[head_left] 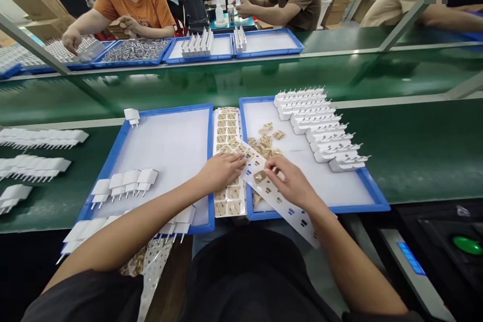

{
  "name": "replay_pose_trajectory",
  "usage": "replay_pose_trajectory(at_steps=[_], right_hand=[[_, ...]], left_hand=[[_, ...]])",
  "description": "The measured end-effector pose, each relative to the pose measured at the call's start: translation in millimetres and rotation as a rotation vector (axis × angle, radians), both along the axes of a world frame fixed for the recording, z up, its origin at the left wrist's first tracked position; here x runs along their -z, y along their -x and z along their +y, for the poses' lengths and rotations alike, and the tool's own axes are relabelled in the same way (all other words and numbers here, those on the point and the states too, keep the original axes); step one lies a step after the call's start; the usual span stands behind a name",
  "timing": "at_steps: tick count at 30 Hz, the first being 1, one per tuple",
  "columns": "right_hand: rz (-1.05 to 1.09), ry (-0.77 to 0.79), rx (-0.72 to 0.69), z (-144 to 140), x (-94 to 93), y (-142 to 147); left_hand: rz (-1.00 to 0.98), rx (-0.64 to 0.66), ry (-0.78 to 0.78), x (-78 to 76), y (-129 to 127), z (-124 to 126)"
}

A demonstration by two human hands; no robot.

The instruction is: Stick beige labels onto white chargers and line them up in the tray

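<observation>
Both hands peeling labels off one limp backing strip.
My left hand pins the strip, grip closed on it; right hand pinches a label, which I judge could tear or crease.

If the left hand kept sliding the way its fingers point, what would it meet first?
Likely the right hand, which holds the sticker strip just ahead of the left hand; the strip itself lies under both, so depth is unclear.

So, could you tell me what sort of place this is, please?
Most likely an electronics assembly line in a factory. A green conveyor belt runs between facing workstations, blue trays hold rows of white plug adapters, and the left hand and right hand handle a sheet of small tan stickers.
</observation>
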State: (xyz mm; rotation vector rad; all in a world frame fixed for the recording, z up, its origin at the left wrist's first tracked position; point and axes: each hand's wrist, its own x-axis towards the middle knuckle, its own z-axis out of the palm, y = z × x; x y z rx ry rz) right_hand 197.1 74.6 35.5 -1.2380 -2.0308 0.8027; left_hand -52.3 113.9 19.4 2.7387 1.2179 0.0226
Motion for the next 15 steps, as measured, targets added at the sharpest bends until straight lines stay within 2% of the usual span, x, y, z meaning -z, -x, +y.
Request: replay_pose_trajectory(at_steps=[3,6,10,13,15], right_hand=[[0.212,0.105,0.19,-15,3.5,-30],[0.344,0.188,0.252,-27,13.4,-44],[0.392,0.189,0.238,-37,19.6,-42],[0.375,0.161,0.202,-42,18.5,-38],[0.356,0.138,0.186,-47,17.9,-37]], left_hand=[[0.029,-0.028,0.016,-14.2,-6,6],[0.008,-0.049,-0.04,-29.0,-31,23],[-0.103,0.005,-0.19,-34.2,-102,60],[-0.19,0.021,-0.255,-25.1,-160,88],[-0.244,0.01,-0.245,-16.7,-190,102]])
